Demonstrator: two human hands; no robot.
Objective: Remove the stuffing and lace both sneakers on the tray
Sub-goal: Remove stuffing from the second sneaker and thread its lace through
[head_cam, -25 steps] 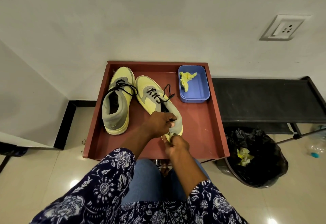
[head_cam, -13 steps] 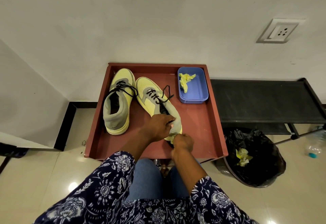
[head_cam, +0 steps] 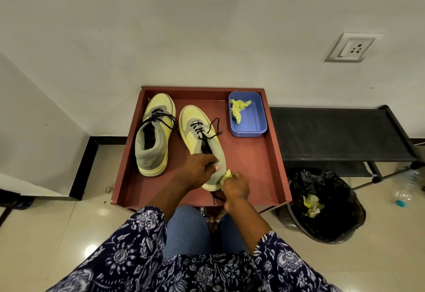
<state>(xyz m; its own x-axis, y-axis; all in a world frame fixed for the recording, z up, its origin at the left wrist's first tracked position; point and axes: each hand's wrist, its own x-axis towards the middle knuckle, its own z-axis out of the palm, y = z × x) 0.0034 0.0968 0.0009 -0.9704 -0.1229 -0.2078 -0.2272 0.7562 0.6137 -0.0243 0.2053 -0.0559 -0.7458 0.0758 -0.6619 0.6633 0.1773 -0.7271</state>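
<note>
Two yellow and grey sneakers with black laces lie on a red-brown tray. The left sneaker stands alone with its laces threaded. My left hand grips the heel collar of the right sneaker, whose lace ends lie loose. My right hand pinches a wad of yellow stuffing paper right at that sneaker's heel.
A blue box at the tray's far right corner holds a crumpled yellow paper. A black-lined bin with yellow paper stands on the floor to the right. A black rack runs along the wall.
My right hand has moved a little to the right with the yellow paper, away from the sneaker's heel. My left hand keeps its hold on the sneaker.
</note>
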